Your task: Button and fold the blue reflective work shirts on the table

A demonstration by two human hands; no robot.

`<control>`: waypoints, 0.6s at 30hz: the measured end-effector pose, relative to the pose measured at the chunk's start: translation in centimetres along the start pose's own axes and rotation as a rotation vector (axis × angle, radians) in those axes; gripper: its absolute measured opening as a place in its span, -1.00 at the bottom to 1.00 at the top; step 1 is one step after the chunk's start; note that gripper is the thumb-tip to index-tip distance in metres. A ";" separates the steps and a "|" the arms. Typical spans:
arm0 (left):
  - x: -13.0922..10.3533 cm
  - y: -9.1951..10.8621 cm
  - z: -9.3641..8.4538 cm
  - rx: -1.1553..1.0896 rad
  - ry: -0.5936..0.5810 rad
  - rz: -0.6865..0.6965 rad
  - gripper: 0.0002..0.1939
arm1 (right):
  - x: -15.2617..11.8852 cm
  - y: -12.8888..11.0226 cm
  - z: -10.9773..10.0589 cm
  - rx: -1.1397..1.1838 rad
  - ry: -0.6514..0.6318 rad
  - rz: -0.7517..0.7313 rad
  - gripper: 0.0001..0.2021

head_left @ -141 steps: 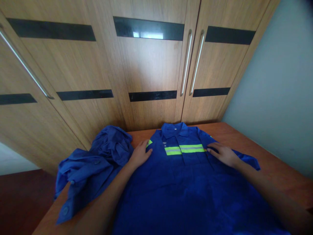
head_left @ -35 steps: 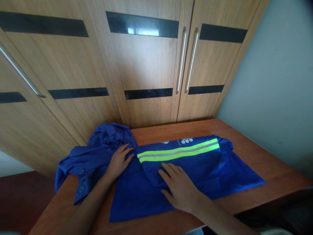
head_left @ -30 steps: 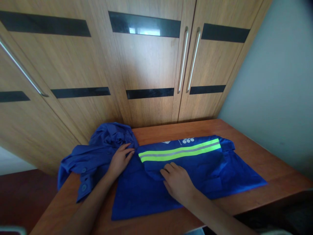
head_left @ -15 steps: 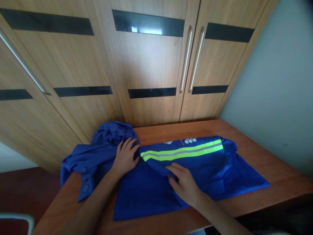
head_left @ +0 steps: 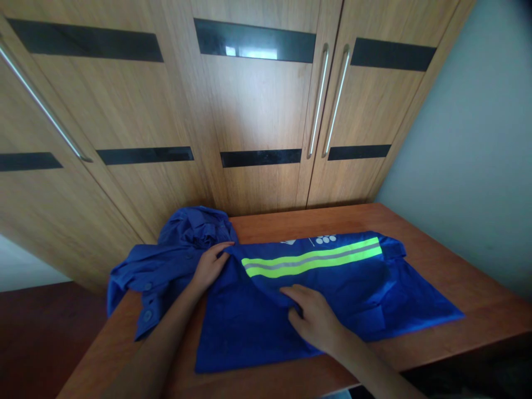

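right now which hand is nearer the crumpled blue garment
Left. The left hand is at the right edge of the crumpled blue garment; the right hand is farther right, on the striped blue garment.

Blue garment (head_left: 245, 335), folded over on reddish-brown tabletop (head_left: 436, 269); yellow-green reflective stripe (head_left: 291, 270) across upper part, white print (head_left: 326, 239) at far edge.

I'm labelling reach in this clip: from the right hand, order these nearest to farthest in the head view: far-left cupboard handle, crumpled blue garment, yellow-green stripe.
1. Yellow-green stripe: just beyond the right hand.
2. Crumpled blue garment: to the left.
3. Far-left cupboard handle: upper left.
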State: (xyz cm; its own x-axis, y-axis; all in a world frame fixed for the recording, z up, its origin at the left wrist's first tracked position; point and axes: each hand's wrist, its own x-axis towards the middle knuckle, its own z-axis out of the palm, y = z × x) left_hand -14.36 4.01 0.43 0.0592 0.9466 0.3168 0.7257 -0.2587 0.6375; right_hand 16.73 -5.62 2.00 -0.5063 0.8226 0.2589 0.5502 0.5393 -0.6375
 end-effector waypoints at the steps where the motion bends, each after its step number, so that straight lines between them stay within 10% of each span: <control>1: 0.0 0.0 -0.1 -0.004 -0.007 0.002 -0.54 | 0.0 -0.4 -0.1 -0.091 -0.083 -0.021 -0.57; 6: -0.2 -0.3 -0.3 0.022 -0.035 0.058 -0.54 | -0.1 -2.3 -0.5 -0.304 -0.250 -0.121 -0.73; 18: -0.3 -0.6 0.3 0.155 0.006 0.103 -0.56 | 1.2 -3.5 1.5 -0.312 -0.201 -0.081 -0.72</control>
State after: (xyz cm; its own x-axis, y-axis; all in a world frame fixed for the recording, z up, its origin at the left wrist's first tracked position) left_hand -14.64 3.92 -0.30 0.1349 0.9152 0.3797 0.8128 -0.3213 0.4858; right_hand 13.17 -6.79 3.50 -0.6601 0.7395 0.1320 0.6627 0.6560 -0.3612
